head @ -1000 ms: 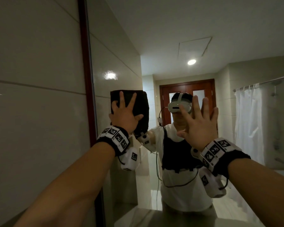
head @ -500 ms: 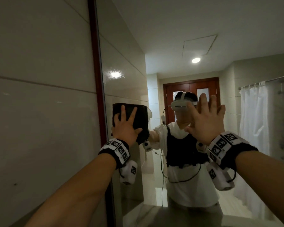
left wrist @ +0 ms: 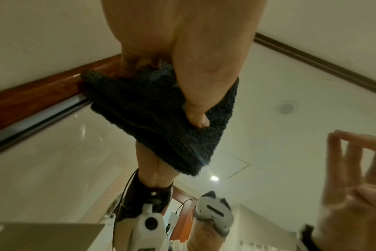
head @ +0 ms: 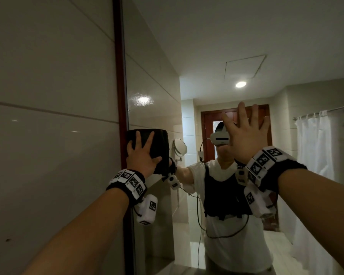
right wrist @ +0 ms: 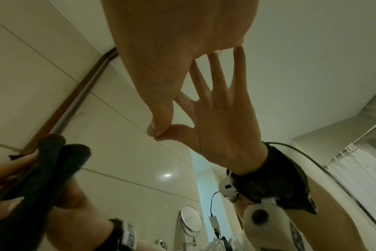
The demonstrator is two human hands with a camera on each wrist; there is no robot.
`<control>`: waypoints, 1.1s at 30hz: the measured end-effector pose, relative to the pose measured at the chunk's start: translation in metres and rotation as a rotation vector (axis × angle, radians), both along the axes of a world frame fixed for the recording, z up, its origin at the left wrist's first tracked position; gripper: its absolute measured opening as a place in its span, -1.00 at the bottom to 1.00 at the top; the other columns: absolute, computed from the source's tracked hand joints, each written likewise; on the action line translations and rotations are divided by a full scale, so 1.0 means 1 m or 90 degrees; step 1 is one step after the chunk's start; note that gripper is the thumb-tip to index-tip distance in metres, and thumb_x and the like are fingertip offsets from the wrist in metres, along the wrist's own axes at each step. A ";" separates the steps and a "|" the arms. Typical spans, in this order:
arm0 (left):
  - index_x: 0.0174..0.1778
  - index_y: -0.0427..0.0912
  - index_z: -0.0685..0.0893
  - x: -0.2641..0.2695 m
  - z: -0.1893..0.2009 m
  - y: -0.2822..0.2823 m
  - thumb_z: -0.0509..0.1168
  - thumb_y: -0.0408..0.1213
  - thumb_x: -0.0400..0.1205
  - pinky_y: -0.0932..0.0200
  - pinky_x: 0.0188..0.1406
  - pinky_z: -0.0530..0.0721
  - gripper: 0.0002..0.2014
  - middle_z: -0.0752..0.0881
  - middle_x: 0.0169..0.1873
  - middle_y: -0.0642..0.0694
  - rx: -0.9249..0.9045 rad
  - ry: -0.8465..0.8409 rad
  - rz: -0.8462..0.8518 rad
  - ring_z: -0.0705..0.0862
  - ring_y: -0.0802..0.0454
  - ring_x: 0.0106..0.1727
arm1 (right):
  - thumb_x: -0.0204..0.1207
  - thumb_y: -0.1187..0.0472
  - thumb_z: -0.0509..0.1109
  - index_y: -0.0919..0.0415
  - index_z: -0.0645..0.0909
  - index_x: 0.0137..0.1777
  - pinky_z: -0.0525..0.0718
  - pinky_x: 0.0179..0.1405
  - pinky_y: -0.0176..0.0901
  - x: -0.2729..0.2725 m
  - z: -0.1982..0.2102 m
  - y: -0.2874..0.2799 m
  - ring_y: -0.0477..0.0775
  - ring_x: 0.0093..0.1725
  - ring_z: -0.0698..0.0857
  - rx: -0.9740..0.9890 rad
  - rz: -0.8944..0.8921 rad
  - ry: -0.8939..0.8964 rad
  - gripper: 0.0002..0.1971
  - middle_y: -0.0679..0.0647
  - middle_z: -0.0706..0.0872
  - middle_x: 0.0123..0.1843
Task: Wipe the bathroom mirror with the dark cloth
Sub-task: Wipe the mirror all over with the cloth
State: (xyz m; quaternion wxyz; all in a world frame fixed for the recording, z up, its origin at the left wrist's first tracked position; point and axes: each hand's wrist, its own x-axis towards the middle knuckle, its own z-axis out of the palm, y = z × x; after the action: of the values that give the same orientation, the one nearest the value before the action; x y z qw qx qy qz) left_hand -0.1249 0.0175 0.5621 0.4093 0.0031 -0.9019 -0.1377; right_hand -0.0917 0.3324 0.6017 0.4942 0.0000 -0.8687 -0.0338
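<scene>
The dark cloth [head: 159, 144] lies flat on the bathroom mirror [head: 157, 80], its left edge against the mirror's red-brown wooden frame [head: 118, 76]. My left hand [head: 142, 157] presses it to the glass with fingers spread and straight. In the left wrist view the thumb bears on the fuzzy cloth [left wrist: 148, 117] beside the frame [left wrist: 32, 95]. My right hand [head: 244, 139] rests flat on the bare glass to the right, fingers spread and holding nothing. The right wrist view shows this hand [right wrist: 172, 51] meeting its own reflection, with the cloth [right wrist: 43, 169] at lower left.
A glossy tiled wall [head: 48, 116] runs left of the frame. The glass reflects me, a small round wall mirror [head: 180, 146], a wooden door [head: 209, 124] and a white shower curtain [head: 316, 155] at right.
My left hand has slid the cloth down and left until it meets the wooden frame. The right hand stays flat on the glass.
</scene>
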 end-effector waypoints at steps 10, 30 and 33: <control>0.67 0.36 -0.12 -0.003 0.033 -0.004 0.37 0.17 0.56 -0.38 0.57 0.25 -0.09 -0.23 0.72 -0.04 0.022 0.026 -0.015 -0.06 -0.37 0.67 | 0.32 -0.51 0.35 -0.22 -0.24 0.71 -0.14 0.54 0.61 -0.002 0.000 0.002 0.49 0.66 -0.38 0.007 0.014 -0.021 0.12 0.22 -0.43 0.72; 0.65 0.38 -0.22 0.021 0.017 0.064 0.30 0.19 0.60 -0.49 0.49 0.29 -0.11 -0.32 0.69 -0.03 -0.136 0.027 -0.005 -0.13 -0.33 0.68 | 0.35 -0.50 0.33 -0.22 -0.37 0.68 -0.13 0.55 0.64 0.001 0.003 0.000 0.51 0.63 -0.45 0.010 0.012 -0.056 0.14 0.23 -0.55 0.67; 0.65 0.38 -0.24 0.022 0.016 0.063 0.30 0.18 0.60 -0.47 0.51 0.28 -0.10 -0.36 0.69 -0.02 -0.129 0.020 -0.012 -0.15 -0.33 0.68 | 0.35 -0.51 0.33 -0.22 -0.35 0.69 -0.14 0.54 0.62 0.002 0.002 0.000 0.51 0.64 -0.43 0.003 0.016 -0.055 0.13 0.22 -0.53 0.68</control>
State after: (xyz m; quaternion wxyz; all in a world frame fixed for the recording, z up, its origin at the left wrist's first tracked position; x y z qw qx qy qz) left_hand -0.1026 0.0808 0.5778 0.4202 -0.0490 -0.9047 -0.0501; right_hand -0.0896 0.3321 0.6040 0.4564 0.0139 -0.8892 -0.0297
